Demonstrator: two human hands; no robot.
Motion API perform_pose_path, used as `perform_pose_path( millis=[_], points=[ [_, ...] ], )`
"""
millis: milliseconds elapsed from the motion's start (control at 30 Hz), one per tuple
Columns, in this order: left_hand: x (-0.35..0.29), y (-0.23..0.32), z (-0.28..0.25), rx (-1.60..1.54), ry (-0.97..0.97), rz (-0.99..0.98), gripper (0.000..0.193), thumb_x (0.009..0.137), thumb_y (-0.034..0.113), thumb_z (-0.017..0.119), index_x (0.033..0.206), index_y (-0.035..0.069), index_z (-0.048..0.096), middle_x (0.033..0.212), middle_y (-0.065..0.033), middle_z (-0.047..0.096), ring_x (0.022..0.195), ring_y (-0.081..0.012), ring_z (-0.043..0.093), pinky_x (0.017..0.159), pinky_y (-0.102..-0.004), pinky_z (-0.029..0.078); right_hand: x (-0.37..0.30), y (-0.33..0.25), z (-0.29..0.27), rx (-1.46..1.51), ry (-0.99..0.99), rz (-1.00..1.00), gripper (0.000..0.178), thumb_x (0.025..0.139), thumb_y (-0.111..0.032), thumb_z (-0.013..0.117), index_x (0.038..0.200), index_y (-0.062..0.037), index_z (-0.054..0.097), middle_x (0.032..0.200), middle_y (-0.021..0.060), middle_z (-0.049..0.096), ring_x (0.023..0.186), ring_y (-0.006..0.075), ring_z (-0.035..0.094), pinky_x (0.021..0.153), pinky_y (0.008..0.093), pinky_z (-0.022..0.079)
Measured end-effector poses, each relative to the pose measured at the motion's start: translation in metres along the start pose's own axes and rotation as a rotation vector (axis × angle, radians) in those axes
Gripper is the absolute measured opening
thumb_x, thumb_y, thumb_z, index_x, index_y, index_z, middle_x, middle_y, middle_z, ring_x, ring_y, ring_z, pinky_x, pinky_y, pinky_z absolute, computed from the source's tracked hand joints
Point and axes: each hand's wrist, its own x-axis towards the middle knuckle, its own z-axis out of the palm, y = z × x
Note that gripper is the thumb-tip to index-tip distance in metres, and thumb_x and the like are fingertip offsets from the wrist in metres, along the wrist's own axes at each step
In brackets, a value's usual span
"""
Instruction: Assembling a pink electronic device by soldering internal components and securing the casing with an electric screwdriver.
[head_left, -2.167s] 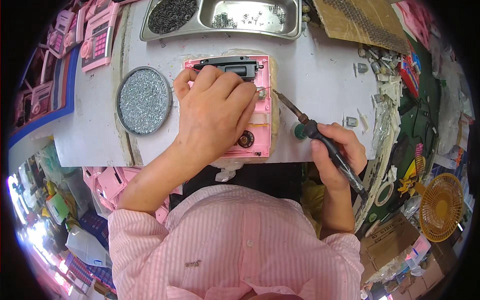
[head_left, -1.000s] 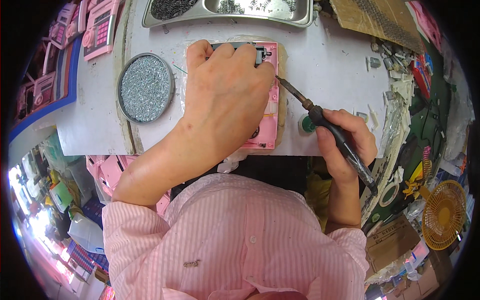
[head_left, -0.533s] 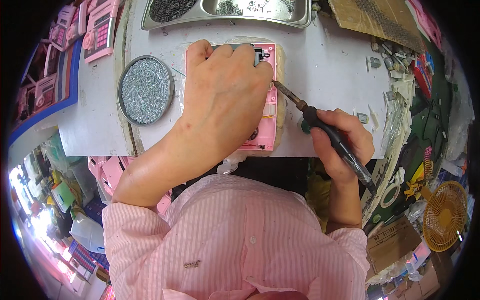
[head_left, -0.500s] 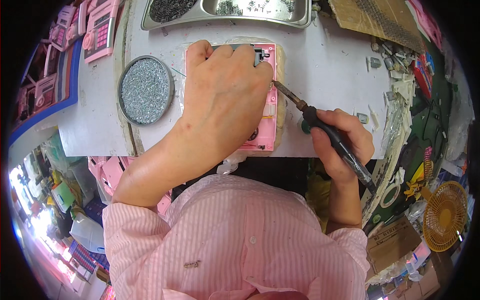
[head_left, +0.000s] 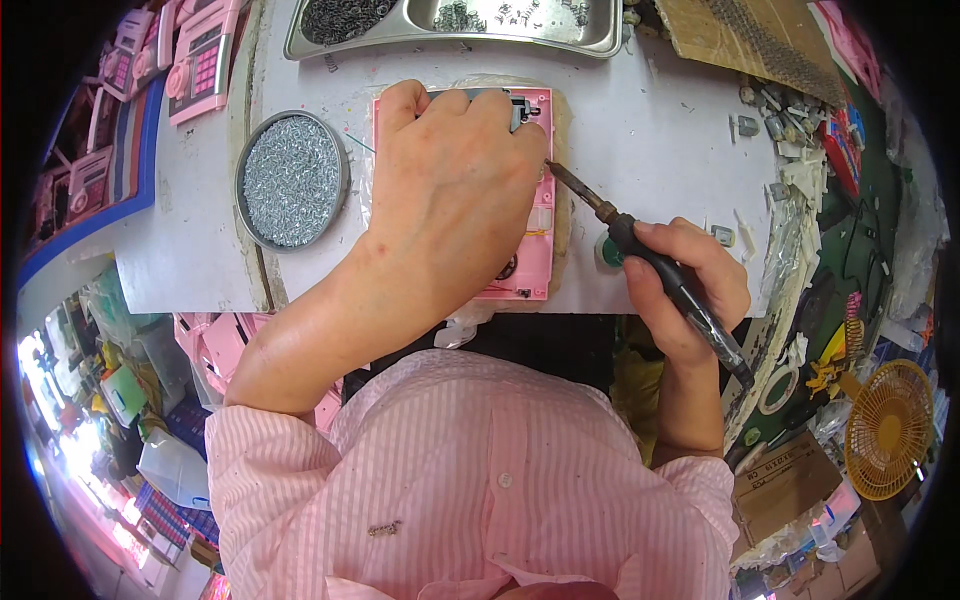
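Note:
A pink plastic housing with electronic parts inside lies on a padded mat at the middle of the bench. My left hand is closed over it, knuckles up and fingers curled down, so it covers most of the inside. Its fingertips, and whatever they pinch, are hidden. A thin green wire sticks out to the left of this hand. My right hand grips the black handle of a soldering iron. The iron's tip meets the right side of the housing, close beside my left hand.
A round dish of small screws stands left on the white bench. A metal tray with dark springs sits at the back. Pink devices are far left. Cardboard and small loose parts lie on the right.
Hardly anything differs. The soldering iron and my right hand have shifted very slightly, while my left hand stays over the pink housing.

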Motion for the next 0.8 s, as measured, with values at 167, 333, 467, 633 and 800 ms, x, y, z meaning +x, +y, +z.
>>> perform_pose_path(
  millis=[167,333,467,633,800],
  points=[
    [0.0,0.0,0.001,0.0,0.008,-0.004,0.007,0.081,0.014,0.071,0.086,0.011,0.068,0.083,-0.0045,0.056,0.086,-0.0237,0.061,0.087,-0.0452,0.038,0.001,-0.002,-0.002,-0.014,0.004,0.002,0.027,0.076,0.001,0.08,0.102,0.0017,0.071,0.061,0.0035,0.053,0.052,0.0114,0.047,0.048,0.0266,0.032],
    [0.0,0.001,0.0,0.008,-0.011,-0.015,0.006,0.081,0.014,0.07,0.087,0.011,0.069,0.084,-0.0047,0.057,0.087,-0.0243,0.061,0.088,-0.0459,0.039,-0.005,0.001,-0.007,0.022,0.06,0.001,0.026,0.078,0.001,0.079,0.103,0.0024,0.071,0.067,0.0055,0.06,0.054,0.0111,0.051,0.05,0.0249,0.034],
    [0.0,0.001,-0.001,0.012,-0.026,-0.018,0.007,0.082,0.014,0.069,0.088,0.011,0.069,0.085,-0.0049,0.058,0.088,-0.0248,0.062,0.089,-0.0464,0.039,-0.007,-0.001,-0.009,0.032,0.069,0.037,0.027,0.079,0.001,0.078,0.105,0.0029,0.07,0.07,0.0072,0.063,0.056,0.0115,0.054,0.051,0.0241,0.037],
    [0.0,0.001,0.0,0.02,-0.003,-0.006,0.006,0.082,0.014,0.069,0.087,0.011,0.068,0.084,-0.005,0.057,0.087,-0.0248,0.061,0.089,-0.0464,0.039,-0.008,-0.002,-0.011,0.006,0.068,0.023,0.028,0.079,0.002,0.078,0.105,0.0031,0.07,0.07,0.007,0.063,0.056,0.0114,0.053,0.051,0.024,0.036],
    [0.001,0.0,-0.001,0.022,0.001,-0.002,0.006,0.081,0.014,0.07,0.085,0.01,0.067,0.084,-0.0049,0.056,0.087,-0.0247,0.061,0.088,-0.0459,0.039,-0.007,-0.002,-0.011,0.025,0.07,0.015,0.029,0.077,0.003,0.079,0.105,0.003,0.07,0.067,0.0055,0.06,0.054,0.011,0.05,0.05,0.0242,0.034]
  ],
)
